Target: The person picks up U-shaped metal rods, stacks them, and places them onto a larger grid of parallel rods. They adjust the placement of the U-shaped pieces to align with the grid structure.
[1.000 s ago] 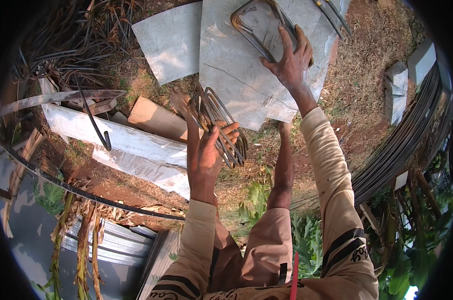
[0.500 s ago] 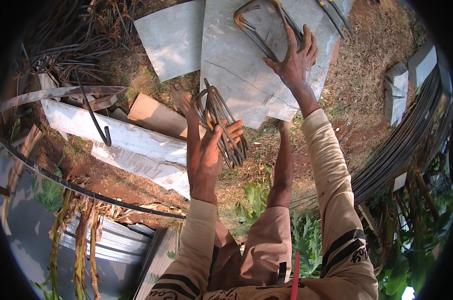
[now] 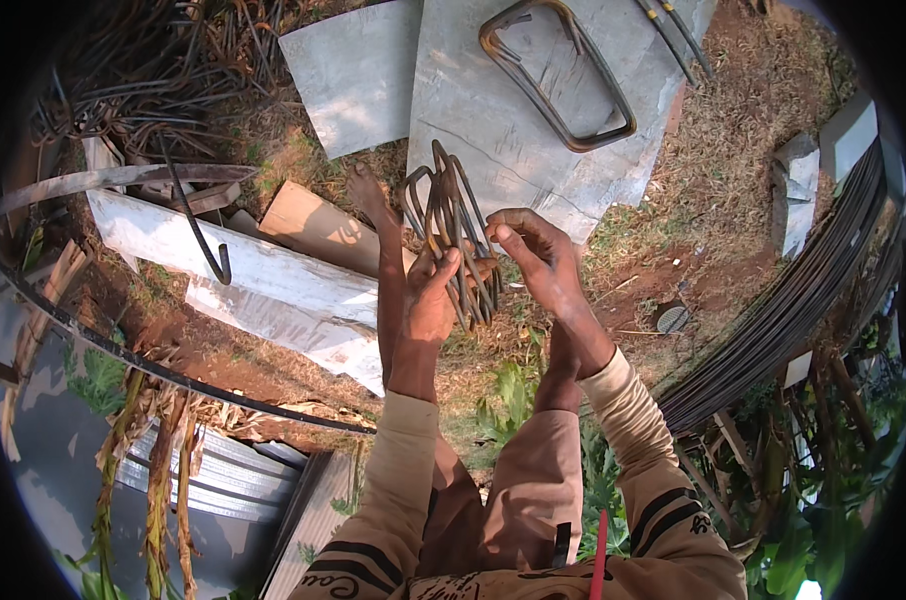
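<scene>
Gripping a bundle of bent metal rods (image 3: 443, 213) low in its length, the left hand (image 3: 435, 303) lays its thumb across the front, its fingers wrapped behind and partly hidden by the rods. Close by at three o'clock, the right hand (image 3: 545, 265) is half curled, thumb and forefinger tips near each other; whether they touch a rod cannot be told. At one o'clock, a rod loop (image 3: 602, 140) lies on a grey sheet (image 3: 463, 110). Farther out, a rod tangle (image 3: 138, 110) sits at ten, and a hooked rod (image 3: 190, 213) crosses the white board (image 3: 263, 265) at nine.
</scene>
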### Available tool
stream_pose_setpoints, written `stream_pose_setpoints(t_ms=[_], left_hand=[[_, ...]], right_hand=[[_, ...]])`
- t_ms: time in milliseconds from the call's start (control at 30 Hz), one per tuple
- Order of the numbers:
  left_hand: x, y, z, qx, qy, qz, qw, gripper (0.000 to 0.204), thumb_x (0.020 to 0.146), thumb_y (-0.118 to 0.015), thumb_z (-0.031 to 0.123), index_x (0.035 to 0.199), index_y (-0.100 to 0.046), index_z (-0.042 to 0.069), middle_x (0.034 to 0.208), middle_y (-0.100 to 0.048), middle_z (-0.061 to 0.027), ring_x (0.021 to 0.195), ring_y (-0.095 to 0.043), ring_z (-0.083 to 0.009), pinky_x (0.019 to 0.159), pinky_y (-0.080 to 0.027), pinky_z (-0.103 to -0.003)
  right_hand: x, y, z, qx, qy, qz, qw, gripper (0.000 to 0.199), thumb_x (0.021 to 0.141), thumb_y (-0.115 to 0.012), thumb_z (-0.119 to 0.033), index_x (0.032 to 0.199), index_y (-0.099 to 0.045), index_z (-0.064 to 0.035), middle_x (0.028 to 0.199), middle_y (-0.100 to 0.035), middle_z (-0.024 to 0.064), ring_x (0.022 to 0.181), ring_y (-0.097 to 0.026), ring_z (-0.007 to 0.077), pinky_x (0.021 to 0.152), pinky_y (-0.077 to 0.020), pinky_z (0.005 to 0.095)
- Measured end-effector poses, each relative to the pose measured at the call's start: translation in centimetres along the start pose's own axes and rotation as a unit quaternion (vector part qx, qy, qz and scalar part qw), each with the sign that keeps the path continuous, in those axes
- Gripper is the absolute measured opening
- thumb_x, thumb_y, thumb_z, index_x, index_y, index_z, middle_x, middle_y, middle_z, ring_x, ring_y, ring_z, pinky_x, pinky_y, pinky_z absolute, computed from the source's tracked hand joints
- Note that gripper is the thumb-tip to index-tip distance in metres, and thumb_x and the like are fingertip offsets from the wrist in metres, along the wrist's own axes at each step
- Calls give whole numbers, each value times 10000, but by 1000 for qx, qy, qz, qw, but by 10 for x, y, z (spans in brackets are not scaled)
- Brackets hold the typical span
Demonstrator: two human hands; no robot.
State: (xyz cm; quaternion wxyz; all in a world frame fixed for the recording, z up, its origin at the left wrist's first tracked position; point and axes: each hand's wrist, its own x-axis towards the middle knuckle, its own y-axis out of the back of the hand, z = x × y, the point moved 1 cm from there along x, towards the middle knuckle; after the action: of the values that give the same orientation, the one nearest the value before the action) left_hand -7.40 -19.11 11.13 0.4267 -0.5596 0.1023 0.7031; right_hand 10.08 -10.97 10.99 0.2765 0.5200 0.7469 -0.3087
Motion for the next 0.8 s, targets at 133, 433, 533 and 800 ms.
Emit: stream_pose_setpoints(t_ms=[133, 433, 533, 800], left_hand=[[-9, -15, 3, 64, -14, -6, 998, 418, 943, -770, 54, 1325, -604, 25, 1122, -704, -87, 1019, -750, -273, 937, -631, -411], [-10, -21, 18, 108, -21, 30, 993, 411, 962, -769, 157, 1287, -587, -18, 1161, -720, -182, 1035, -745, -333, 897, -614, -445], [-6, -17, 19, 109, -26, 53, 992, 399, 991, -745, 183, 1302, -571, 3, 1134, -720, -174, 1036, -745, -324, 821, -585, -421], [-9, -9, 10, 17, -51, 65, 996, 273, 1015, -714, 157, 1247, -606, 63, 1087, -720, -99, 1000, -738, -279, 769, -547, -379]], right_hand=[[8, -6, -17, 104, -24, -24, 994, 274, 1039, -651, -123, 1281, -647, 6, 1186, -705, 68, 1099, -660, 161, 989, -512, 327], [-40, 17, 65, -62, 15, -19, 998, 514, 814, -532, 98, 1288, -655, -59, 1296, -658, 78, 1244, -618, 213, 1056, -490, 382], [-60, 30, 66, -216, 119, 52, 968, 584, 673, -554, 57, 1236, -655, -58, 1359, -627, 94, 1349, -539, 270, 1116, -455, 425], [-75, 44, 105, 316, -284, 113, 898, 443, 1083, -503, -299, 1421, -554, -17, 1217, -680, 148, 1121, -661, 266, 1010, -521, 440]])
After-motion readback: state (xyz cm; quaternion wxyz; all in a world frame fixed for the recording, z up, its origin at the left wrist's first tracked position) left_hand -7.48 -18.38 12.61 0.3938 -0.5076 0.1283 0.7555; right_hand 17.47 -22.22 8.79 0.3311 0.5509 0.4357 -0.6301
